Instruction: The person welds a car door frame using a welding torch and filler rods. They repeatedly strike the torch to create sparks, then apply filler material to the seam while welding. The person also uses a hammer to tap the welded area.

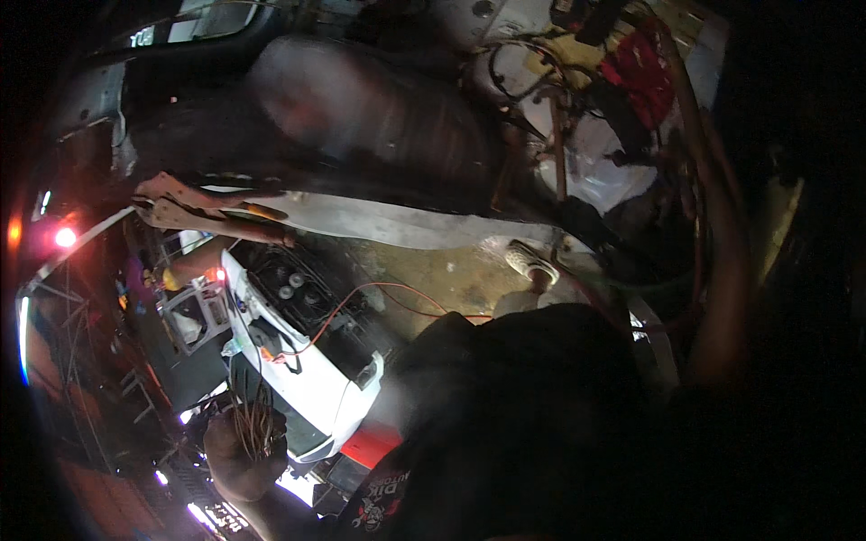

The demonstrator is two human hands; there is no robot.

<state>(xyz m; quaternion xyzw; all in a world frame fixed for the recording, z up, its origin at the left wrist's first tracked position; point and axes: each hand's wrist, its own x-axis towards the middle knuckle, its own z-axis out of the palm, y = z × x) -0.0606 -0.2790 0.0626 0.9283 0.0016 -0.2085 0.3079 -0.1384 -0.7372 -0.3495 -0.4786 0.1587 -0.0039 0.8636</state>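
At the lower left my left hand is raised, its fingers closed around a bundle of thin wires. Loose ends of the bundle stick up above the fist. Along the right side my right arm reaches up in deep shadow toward a red cloth and dark cables on a pale metal surface. The fingers of that hand cannot be made out. In front of me runs a light body edge of a vehicle, with a dark, blurred, rounded form beyond it.
A white car with an exposed engine bay stands to the left, an orange cable running into it. A patterned shoe is by the body edge. Forked brownish pieces lie at the edge's left end. A red light glows.
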